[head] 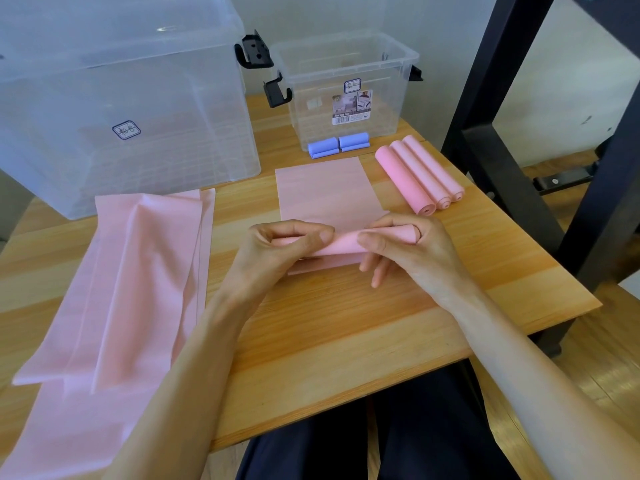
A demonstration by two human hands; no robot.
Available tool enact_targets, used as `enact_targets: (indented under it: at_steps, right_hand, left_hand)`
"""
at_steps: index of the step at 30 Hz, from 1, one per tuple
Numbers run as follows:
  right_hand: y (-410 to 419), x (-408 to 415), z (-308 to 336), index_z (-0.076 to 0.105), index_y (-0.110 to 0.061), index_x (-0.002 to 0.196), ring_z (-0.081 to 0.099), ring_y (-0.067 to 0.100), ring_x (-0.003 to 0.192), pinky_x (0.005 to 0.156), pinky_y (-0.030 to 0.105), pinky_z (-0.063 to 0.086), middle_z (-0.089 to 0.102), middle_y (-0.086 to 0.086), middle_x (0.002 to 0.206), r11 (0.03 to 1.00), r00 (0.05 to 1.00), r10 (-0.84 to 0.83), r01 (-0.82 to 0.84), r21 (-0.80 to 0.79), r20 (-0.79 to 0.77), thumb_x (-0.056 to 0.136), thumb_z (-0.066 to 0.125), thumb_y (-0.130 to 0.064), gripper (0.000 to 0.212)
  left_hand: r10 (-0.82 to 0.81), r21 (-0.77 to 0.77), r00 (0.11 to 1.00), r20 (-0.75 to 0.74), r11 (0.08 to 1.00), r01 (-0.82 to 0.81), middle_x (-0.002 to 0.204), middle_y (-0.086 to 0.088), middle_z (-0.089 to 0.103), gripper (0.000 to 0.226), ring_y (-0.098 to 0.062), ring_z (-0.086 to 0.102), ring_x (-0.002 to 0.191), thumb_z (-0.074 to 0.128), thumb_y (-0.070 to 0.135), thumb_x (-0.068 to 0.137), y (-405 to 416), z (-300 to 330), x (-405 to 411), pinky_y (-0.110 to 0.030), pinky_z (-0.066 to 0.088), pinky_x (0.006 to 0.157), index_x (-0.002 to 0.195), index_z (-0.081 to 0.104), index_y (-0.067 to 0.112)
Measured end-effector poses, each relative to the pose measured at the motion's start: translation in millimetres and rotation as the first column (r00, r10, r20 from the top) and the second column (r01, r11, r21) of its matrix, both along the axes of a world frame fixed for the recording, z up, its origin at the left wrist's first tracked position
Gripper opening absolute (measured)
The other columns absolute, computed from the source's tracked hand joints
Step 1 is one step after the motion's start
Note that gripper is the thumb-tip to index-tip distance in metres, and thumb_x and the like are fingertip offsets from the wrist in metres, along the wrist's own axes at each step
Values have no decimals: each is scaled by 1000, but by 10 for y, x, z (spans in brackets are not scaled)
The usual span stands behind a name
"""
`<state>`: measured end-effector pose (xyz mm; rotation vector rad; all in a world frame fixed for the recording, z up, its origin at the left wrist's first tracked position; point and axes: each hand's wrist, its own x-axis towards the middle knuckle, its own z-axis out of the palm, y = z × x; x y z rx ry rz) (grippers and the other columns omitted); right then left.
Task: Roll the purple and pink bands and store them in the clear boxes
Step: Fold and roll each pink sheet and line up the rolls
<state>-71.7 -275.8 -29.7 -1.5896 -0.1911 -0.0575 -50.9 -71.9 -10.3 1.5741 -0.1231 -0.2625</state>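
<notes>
Dark trousers at bottom centre, nearest the lens; bare forearms run up from there to mid-frame.

Left hand: fingers curled over the near end of a pink band, thumb underneath, pinching the started roll. Right hand: thumb and forefinger pinch the other end of the same roll; the remaining fingers are straight, tips down near the worktop. The unrolled length of this band lies flat, running toward upper centre.

Progress, judged from layout: three finished pink rolls lie side by side, right of centre. Two purple rolls sit touching the front wall of the small clear box, upper centre. Nothing seen inside that box or inside the large clear box, upper left; no lids fitted.

Remaining: finish this roll; roll the loose pink bands heaped at left, exact count unclear; store all rolls.
</notes>
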Motion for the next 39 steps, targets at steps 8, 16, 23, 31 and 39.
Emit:
enact_targets:
  at_steps: [8, 16, 23, 31, 39]
  right_hand:
    - [5, 9, 8, 70, -11, 103, 69, 35, 56, 59, 34, 57, 76, 10, 77, 999, 1000, -11, 11, -35, -10, 76, 76, -26, 31]
    - [-5, 1, 0, 75, -4, 97, 67, 23, 51, 47, 29, 55, 74, 14, 74, 1000, 1000, 2, -2, -20, 3, 78, 77, -15, 22]
    - [10, 7, -8, 73, -12, 101, 68, 26, 52, 54, 30, 55, 76, 9, 81, 998, 1000, 5, -5, -56, 3, 71, 80, -23, 32]
    - [3, -1, 2, 74, -2, 97, 66, 25, 50, 46, 28, 54, 71, 17, 68, 1000, 1000, 3, -3, -9, -6, 80, 76, -18, 23]
    - [8, -2, 19, 70, -14, 102, 67, 24, 51, 59, 31, 56, 76, 9, 80, 998, 1000, -10, 9, -61, -12, 71, 80, -24, 35]
  left_hand:
    - [8, -2, 1000, -4, 1000, -8, 86, -2, 77, 16, -12, 73, 78, 78, 27, 67, -5, 2, -5, -20, 57, 65, 81, 80, 20]
    - [8, 0, 1000, -17, 1000, -8, 91, -7, 77, 30, -20, 73, 87, 81, 38, 60, 6, -1, 0, -34, 61, 81, 85, 81, 22]
    - [32, -20, 999, -38, 999, -33, 78, -10, 76, 22, -16, 74, 70, 76, 25, 70, -23, 24, -19, -22, 58, 57, 88, 78, 13]
    - [14, 21, 1000, -17, 1000, -13, 92, -6, 77, 27, -21, 72, 86, 81, 36, 62, 11, 0, 4, -34, 61, 81, 85, 81, 22]
    - [21, -1, 998, -56, 1000, -21, 84, -13, 77, 28, -20, 75, 76, 76, 28, 70, -20, 14, -11, -22, 58, 60, 93, 76, 10]
